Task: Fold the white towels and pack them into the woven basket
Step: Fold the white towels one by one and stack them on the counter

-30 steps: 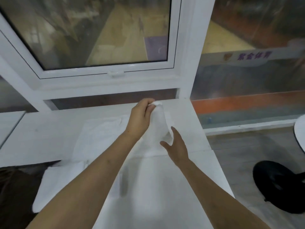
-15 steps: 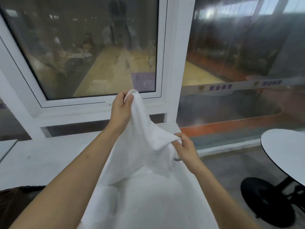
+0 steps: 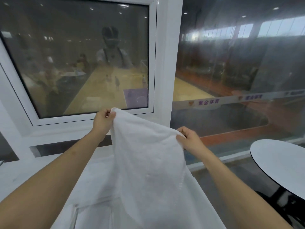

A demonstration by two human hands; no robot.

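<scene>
Towel (image 3: 148, 156) higher, hands (image 3: 103, 120) seemingly pinching.

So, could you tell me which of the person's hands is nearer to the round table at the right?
The right. The right hand pinches the towel corner just left of the round table; the left hand grips the other corner, farther left by the window.

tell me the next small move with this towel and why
Probably draw the hands apart to pull the top edge straight. The left hand and right hand each pinch the white towel at its top, but the cloth sags and bunches between them.
</scene>
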